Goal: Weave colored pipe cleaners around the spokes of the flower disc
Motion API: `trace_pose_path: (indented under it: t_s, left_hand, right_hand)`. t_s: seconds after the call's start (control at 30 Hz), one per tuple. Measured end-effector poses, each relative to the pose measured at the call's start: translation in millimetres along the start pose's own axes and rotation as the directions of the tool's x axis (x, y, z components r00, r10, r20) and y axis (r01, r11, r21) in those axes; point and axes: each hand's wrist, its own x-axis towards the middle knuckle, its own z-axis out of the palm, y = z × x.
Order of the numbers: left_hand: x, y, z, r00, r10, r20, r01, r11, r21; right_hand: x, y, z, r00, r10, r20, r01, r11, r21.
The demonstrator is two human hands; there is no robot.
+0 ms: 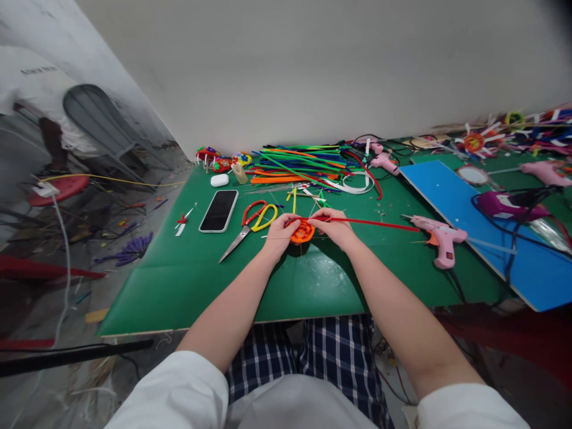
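Observation:
Between my two hands is a small round orange-and-red coil (302, 233) with thin wires sticking out around it. My left hand (282, 231) has its fingers closed on the left edge of this coil. My right hand (329, 225) pinches a red pipe cleaner (379, 224) at the coil's upper right side; its long free end stretches right toward a pink glue gun (442, 237). Just left of my left hand lie scissors (250, 226) with red and yellow handles, their blades apart. A short yellow pipe cleaner piece (294, 199) lies behind the coil.
A phone (218, 211) and a white earbud case (219, 180) lie on the green table (179, 286). Behind is a pile of coloured pipe cleaners (299, 164). At right, a blue board (482, 220) carries cables and a purple tool (509, 205). A grey chair (98, 116) stands at left.

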Motion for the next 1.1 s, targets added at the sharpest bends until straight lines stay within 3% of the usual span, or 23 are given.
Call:
trace_pose_path:
  t_s: [0.43, 1.1]
  left_hand:
    - [4.5, -5.7, -5.2, 1.000, 0.023, 0.000, -0.023, 1.000, 0.018]
    - [4.4, -11.6, -4.5, 0.992, 0.091, 0.084, -0.098, 0.991, 0.090]
  right_hand:
    - [-0.8, 1.0, -0.8, 0.996, 0.048, 0.079, -0.052, 0.997, 0.056]
    - [-1.1, 0.6, 0.9, 0.998, 0.048, 0.032, -0.052, 0.990, 0.129]
